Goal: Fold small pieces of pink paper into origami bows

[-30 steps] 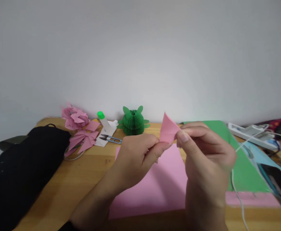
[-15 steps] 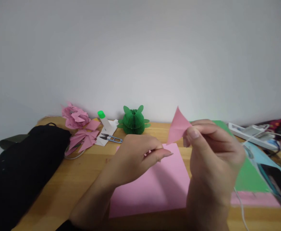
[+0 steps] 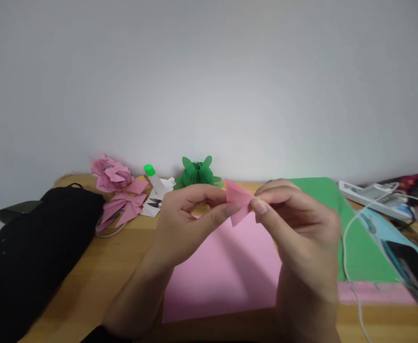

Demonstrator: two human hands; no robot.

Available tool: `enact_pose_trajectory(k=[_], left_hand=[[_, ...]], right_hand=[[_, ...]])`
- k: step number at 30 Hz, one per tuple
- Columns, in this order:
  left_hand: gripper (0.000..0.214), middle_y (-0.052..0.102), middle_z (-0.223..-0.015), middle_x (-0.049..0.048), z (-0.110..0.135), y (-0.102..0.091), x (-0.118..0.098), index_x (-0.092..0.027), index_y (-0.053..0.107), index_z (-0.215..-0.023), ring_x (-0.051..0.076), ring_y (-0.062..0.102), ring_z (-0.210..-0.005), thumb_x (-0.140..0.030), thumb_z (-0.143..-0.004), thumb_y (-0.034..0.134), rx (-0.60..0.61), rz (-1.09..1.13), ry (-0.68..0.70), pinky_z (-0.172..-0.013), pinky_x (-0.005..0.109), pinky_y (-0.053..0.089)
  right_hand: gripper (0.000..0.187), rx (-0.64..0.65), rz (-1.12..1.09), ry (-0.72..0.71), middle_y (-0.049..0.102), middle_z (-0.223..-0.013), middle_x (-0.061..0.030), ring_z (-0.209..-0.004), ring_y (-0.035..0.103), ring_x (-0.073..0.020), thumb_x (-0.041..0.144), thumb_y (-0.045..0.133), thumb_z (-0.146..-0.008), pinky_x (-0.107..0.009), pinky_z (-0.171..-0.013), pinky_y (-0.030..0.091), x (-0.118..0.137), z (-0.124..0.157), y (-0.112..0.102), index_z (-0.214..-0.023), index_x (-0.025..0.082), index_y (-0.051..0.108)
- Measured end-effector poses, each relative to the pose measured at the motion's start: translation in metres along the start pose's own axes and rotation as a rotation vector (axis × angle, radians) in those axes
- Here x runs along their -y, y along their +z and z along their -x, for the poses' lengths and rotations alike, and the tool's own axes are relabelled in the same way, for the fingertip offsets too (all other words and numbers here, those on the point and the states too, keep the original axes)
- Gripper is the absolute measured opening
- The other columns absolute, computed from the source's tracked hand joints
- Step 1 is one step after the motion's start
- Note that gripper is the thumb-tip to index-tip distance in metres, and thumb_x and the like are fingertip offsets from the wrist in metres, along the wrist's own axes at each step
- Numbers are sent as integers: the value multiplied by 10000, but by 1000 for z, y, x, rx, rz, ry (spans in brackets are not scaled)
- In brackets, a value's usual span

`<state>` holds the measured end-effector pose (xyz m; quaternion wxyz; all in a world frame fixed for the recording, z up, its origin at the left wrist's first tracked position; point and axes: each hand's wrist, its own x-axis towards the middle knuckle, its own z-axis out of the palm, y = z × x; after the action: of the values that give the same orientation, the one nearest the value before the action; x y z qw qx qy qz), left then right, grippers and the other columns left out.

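Note:
A small folded piece of pink paper (image 3: pixel 239 201) is held up between my two hands. My right hand (image 3: pixel 298 224) pinches its right corner between thumb and forefinger. On the other side, my left hand (image 3: pixel 190 219) grips the paper's left edge, thumb in front and fingers behind. Beneath both hands a larger pink sheet (image 3: pixel 226 281) lies flat on the wooden table (image 3: pixel 97 276). My hands cover part of that sheet.
Behind my left hand stand a green paper figure (image 3: pixel 197 174) and a glue stick (image 3: pixel 153 178) with a green cap. Pink paper pieces (image 3: pixel 125 205) and a black cloth item (image 3: pixel 51 238) lie left. Right are green paper (image 3: pixel 362 252), a power strip (image 3: pixel 373 202), a white cable (image 3: pixel 345 252) and a phone (image 3: pixel 412 267).
My right hand has brought the pink paper left and down to my left hand, which now grips its left edge. The left fingers held no part of it before.

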<state>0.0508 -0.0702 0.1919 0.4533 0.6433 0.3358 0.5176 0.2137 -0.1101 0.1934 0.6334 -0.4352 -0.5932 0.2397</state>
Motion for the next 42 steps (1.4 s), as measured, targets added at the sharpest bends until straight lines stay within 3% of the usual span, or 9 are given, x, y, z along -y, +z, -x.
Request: enact_pose_trajectory(k=[4,9,21,26,30,34,42], left_hand=[[104,769,-675,-12,0,1,0,-209,754,-698,125,696,-597,-224,-801,760,-44,16,-18,-566,216,573],[228,728,-591,-14,-2,2,-3,-200,715,-609,116,676,-566,-218,-836,723,84,14,-89,-534,202,543],[255,700,-597,-25,-2,3,0,-197,693,-610,102,651,-576,-194,-865,682,222,-2,-122,-547,211,519],[115,740,-700,-1,-3,2,3,-196,756,-735,124,650,-639,-247,-834,730,113,11,-113,-569,232,518],[104,735,-671,-23,-5,2,1,-212,771,-734,97,625,-603,-238,-832,745,43,68,-70,-549,203,505],[149,718,-618,-45,-4,1,-2,-226,775,-686,81,625,-576,-188,-829,761,29,104,-34,-560,184,529],[105,789,-707,-43,1,2,-1,-296,827,-781,139,740,-656,-199,-807,795,50,247,-53,-666,264,645]], right_hand=[[139,-37,-50,68,622,-701,23,-676,565,-115,123,725,-855,-261,-590,438,-1,0,3,-757,221,719],[191,-102,-155,209,587,-598,45,-602,555,-82,130,712,-848,-213,-571,452,-3,-2,7,-672,202,696],[175,-107,-190,270,594,-574,45,-532,520,-77,140,711,-815,-210,-507,445,-9,-6,5,-652,201,691],[161,2,-215,237,574,-591,51,-574,543,-82,131,710,-835,-221,-549,453,-8,-6,2,-689,197,699],[146,89,-125,145,563,-622,47,-614,534,-86,141,713,-860,-228,-562,433,-8,-5,1,-726,196,693],[148,130,-65,22,578,-652,38,-656,546,-95,108,697,-878,-244,-578,437,-5,-4,0,-761,199,696],[181,146,-22,-117,641,-729,18,-700,592,-114,7,708,-833,-281,-601,459,-1,-2,-5,-831,188,705]])
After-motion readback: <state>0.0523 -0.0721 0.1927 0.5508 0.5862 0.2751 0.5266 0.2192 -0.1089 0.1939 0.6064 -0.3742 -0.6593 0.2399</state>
